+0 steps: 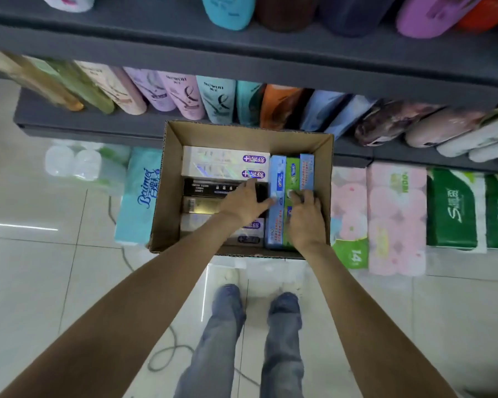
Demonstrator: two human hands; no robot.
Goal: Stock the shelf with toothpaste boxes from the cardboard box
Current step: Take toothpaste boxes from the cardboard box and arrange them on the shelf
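The cardboard box [171, 179] stands on the floor against the lower shelf [92, 122], open at the top. Toothpaste boxes lie flat inside: white ones [224, 163] at the far end, black ones [207, 187] below them, and a blue-and-green group [292, 173] on edge along the right wall. The left hand [243, 203] rests with fingers spread, its tips touching the blue carton's side. The right hand [305, 214] curls its fingers over the top edge of the blue-and-green group; whether it has a firm hold cannot be told. These cartons are likely light, stiff and smooth-faced. Grip across the long narrow sides, several together, pressing evenly to avoid crushing or slipping.
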